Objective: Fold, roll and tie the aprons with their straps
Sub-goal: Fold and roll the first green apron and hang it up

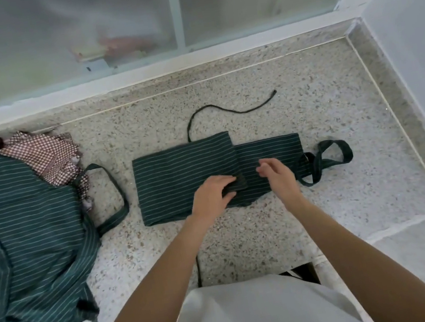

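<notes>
Clearly the speckled grey terrazzo floor [263,83] carries everything: a folded dark green white-striped cloth apron [181,182] lies flat at centre, a heap of unfolded aprons [20,219] at left. It looks light, soft and limp, so it should roll best taken at a folded end, its thin straps [225,108] trailing far and near. The left hand [211,194] pinches a dark fold at the middle, while the right hand [277,175] hovers open just beside it.

speckled terrazzo floor [273,234], frosted glass panels [46,34] behind white sill, pale wall [413,31] at right
</notes>
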